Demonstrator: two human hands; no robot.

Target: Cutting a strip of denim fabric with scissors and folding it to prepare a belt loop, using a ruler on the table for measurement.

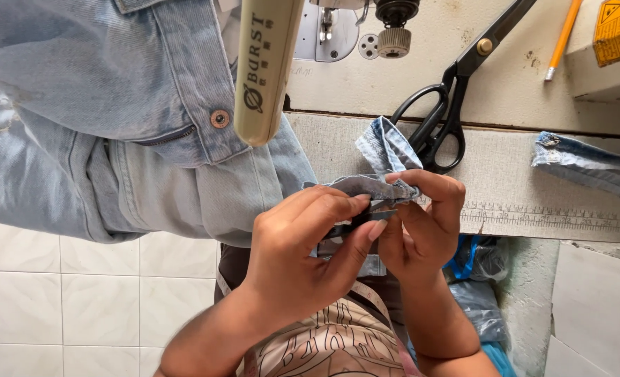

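Note:
Both hands pinch a small folded strip of light blue denim (385, 162) just in front of the sewing table's edge. My left hand (303, 244) grips its lower left part between thumb and fingers. My right hand (421, 220) holds the right end, fingers curled over the fold. The strip's free end sticks up towards the black scissors (456, 91). A pair of light blue jeans (114, 119) with a metal button lies draped over the table's left side.
A cream machine arm (264, 66) hangs over the jeans. Black scissors and an orange pencil (561, 38) lie on the table top. Another denim piece (589, 164) rests at the right, above a printed ruler strip (547, 216). White tiled floor lies below left.

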